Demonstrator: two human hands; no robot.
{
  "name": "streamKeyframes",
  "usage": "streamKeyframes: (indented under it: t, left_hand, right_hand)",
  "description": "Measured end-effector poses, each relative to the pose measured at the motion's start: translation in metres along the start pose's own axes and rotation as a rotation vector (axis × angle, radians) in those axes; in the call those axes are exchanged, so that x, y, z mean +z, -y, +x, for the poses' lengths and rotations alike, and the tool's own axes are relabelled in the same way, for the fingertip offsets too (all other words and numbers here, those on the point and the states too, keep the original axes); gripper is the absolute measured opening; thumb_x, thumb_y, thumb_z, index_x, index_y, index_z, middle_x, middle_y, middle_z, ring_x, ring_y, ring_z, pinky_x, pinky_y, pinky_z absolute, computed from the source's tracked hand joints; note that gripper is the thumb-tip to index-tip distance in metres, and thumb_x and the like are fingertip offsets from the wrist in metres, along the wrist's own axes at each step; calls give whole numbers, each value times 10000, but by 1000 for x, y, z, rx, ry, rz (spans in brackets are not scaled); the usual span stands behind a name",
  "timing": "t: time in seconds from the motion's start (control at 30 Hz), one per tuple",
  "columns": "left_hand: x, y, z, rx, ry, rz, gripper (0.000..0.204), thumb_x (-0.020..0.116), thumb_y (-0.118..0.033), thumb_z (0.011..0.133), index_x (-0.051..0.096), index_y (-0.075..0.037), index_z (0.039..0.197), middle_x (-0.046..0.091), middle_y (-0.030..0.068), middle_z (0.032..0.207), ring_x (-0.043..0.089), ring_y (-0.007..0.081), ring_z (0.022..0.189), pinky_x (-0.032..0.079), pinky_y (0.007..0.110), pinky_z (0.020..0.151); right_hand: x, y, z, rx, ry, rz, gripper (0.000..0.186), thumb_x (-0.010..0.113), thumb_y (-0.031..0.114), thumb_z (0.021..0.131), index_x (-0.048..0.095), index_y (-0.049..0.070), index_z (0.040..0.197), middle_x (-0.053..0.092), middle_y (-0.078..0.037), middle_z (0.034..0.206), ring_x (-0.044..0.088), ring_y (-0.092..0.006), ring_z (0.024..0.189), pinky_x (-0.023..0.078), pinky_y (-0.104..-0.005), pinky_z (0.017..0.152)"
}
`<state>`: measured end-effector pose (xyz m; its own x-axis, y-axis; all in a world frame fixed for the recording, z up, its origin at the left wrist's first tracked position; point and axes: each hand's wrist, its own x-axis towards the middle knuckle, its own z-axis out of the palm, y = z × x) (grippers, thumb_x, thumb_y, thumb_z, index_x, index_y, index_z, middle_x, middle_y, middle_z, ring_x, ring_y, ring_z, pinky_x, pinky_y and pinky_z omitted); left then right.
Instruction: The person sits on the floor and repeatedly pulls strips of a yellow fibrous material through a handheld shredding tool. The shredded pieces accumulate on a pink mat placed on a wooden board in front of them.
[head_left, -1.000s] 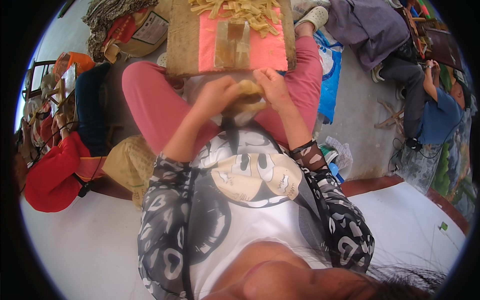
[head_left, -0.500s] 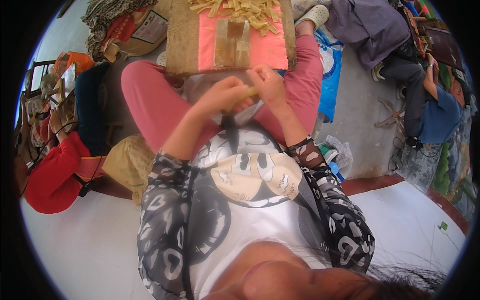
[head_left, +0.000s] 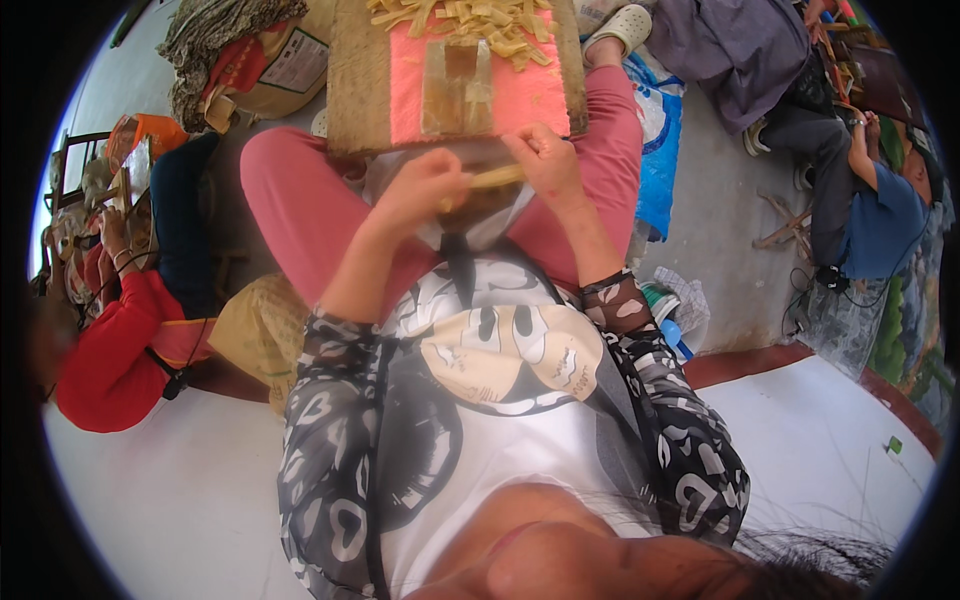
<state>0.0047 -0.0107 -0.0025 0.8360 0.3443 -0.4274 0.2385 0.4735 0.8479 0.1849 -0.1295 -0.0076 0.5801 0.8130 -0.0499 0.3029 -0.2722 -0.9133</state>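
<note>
Before us stands a table point(head_left: 355, 90); on it lies a cloth point(head_left: 545, 100), with strips point(head_left: 500, 25) heaped at its far end and a block point(head_left: 457, 95) nearer us. Right, a bag point(head_left: 657, 150); left, a sack point(head_left: 265, 325).

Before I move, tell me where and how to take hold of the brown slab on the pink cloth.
I'd grip the brown slab by its long sides, around the middle, ideally coming from your side of the board: it lies flat, lengthwise away from you, and yellow strips are heaped about its far end.
</note>
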Motion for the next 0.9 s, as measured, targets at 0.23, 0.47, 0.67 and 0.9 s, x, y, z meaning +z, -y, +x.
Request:
streamKeyframes:
  t: [0.23, 0.47, 0.67, 0.9]
  left_hand:
    - [-4, -32, 4, 459, -255, 771, 132, 639, -126, 844, 582, -43, 930, 557, 7, 726, 495, 99, 626, 415, 238, 579]
    - [-16, -53, 43, 876, -548, 1335, 186, 614, -55, 757, 611, -90, 939, 601, 68, 897, 545, 287, 883, 461, 373, 766]
    - [-7, -45, 39, 716, -562, 1438, 166, 614, -65, 751, 606, -102, 913, 575, 81, 832, 530, 301, 848, 462, 376, 757]
    - [-18, -39, 18, 257, -370, 292, 154, 611, -103, 862, 590, -24, 992, 626, 45, 919, 594, 132, 833, 490, 264, 693]
  right_hand:
    - [-15, 22, 14, -95, 255, 11, 186, 632, 225, 833, 599, 63, 918, 622, -108, 754, 613, -224, 670, 471, -323, 616]
    - [14, 19, 51, -438, -92, -274, 92, 564, 148, 837, 572, 95, 912, 618, -108, 796, 602, -325, 747, 474, -409, 635]
    - [11, 31, 49, -357, 102, -682, 91, 589, 114, 779, 562, 80, 859, 614, -126, 822, 600, -313, 757, 469, -393, 614]
    - [-4, 30, 29, 106, 38, 107, 161, 637, 192, 814, 586, 55, 882, 592, -44, 711, 530, -135, 544, 421, -292, 481]
